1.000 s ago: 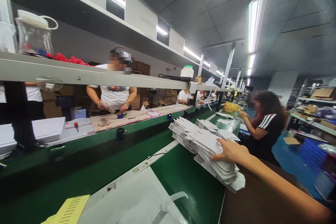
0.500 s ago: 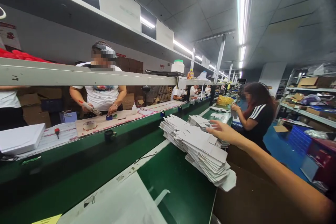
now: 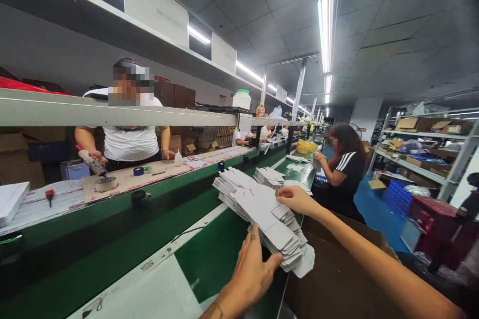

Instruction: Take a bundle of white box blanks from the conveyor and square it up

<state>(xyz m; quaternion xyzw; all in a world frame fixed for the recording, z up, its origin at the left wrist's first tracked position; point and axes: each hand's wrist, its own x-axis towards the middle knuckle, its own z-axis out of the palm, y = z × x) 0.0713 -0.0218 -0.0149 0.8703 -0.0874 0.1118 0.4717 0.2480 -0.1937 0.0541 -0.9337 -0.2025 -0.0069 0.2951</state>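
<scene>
The left hand [image 3: 251,270] lies open against the near end of a slanted stack of flat white die-cut cardboard blanks [image 3: 258,212], fingers spread on its side, gripping nothing. The right hand [image 3: 297,199] rests on the stack's top right edge, its fingers pinching the uppermost blank. The stack sits on the green bench [image 3: 220,254], its long axis running from near right to far left, directly ahead of both hands; the left hand is nearer its low end. A second, smaller white stack [image 3: 269,177] lies just beyond. Two people work across the bench and one farther along on the right.
</scene>
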